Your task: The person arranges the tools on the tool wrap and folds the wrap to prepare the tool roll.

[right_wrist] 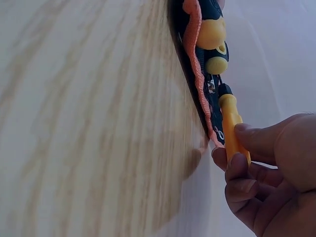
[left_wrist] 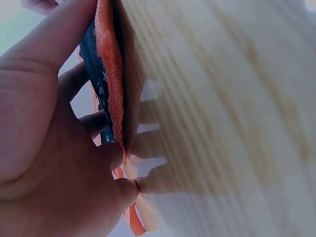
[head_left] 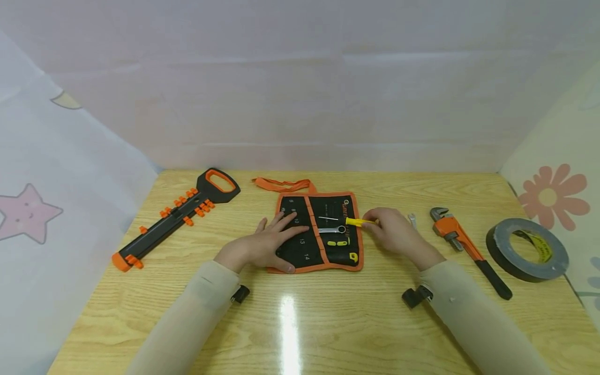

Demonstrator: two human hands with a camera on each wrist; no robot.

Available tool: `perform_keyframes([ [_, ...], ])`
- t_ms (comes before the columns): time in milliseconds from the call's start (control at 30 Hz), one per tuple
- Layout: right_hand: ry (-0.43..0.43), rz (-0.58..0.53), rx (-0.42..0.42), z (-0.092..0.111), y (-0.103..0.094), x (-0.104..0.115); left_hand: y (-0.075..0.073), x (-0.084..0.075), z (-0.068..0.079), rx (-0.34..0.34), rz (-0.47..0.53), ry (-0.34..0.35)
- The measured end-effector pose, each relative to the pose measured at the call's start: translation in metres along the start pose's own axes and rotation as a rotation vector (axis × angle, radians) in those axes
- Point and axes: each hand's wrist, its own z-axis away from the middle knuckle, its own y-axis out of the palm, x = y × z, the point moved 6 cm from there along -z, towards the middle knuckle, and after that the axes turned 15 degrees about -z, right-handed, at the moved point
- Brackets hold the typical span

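Observation:
A black tool pouch (head_left: 292, 249) with orange edging lies unrolled, numbers printed down its left half. My left hand (head_left: 264, 247) rests on that half with fingers spread, the thumb along the near edge. My right hand (head_left: 396, 232) pinches the yellow handle of a screwdriver (head_left: 354, 222) between thumb and fingers; the shaft points left over the pouch. In the right wrist view, the screwdriver (right_wrist: 231, 121) stands out past the orange edge. Just below its shaft, a combination wrench (head_left: 330, 229) sits in the pouch, with yellow-and-black tool handles (head_left: 353, 257) nearer me.
At the left lies a black rack (head_left: 166, 224) with orange clips and a loop handle. On the right are a small wrench (head_left: 412, 220), an orange pipe wrench (head_left: 461, 239) and a roll of tape (head_left: 501, 250). An orange strap (head_left: 283, 185) trails behind the pouch.

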Motion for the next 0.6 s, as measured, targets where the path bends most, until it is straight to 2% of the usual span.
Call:
perform_keyframes([
  [333, 0.009, 0.030, 0.010, -0.007, 0.003, 0.004, 0.002, 0.001, 0.000, 0.004, 0.007, 0.003],
  [600, 0.051, -0.001, 0.008, -0.012, 0.004, 0.007, 0.002, 0.001, 0.000, 0.001, 0.007, 0.004],
])
